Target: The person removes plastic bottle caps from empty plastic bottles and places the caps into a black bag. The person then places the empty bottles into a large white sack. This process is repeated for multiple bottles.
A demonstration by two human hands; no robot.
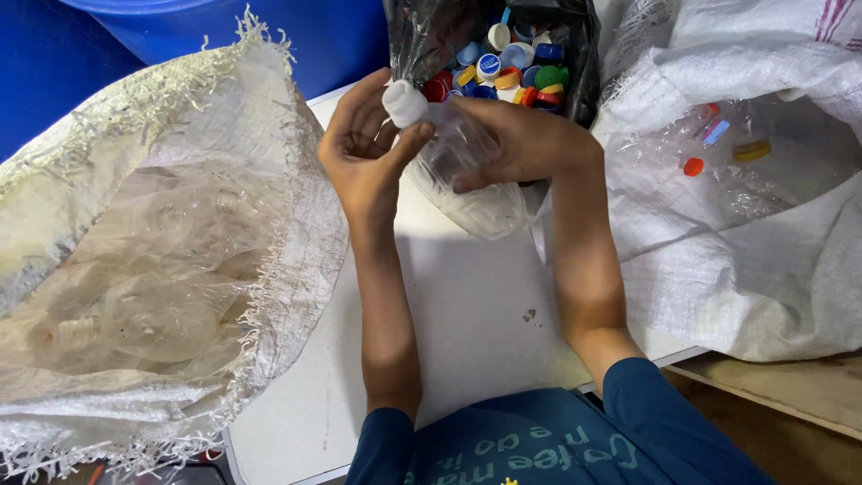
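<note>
My right hand [521,142] grips the body of a clear, crumpled plastic bottle [471,193] held over the white table [467,305]. My left hand [364,148] has its fingers and thumb closed around the bottle's white cap [404,101]. Just beyond the hands stands a black plastic bag [575,36] filled with several loose caps [512,72] in blue, red, yellow, white and green.
A frayed white woven sack [144,269] lies open at left with clear bottles inside. Another white sack [745,180] at right holds clear bottles, some with coloured caps. A blue barrel [269,27] stands behind. A wooden board [790,395] shows at lower right.
</note>
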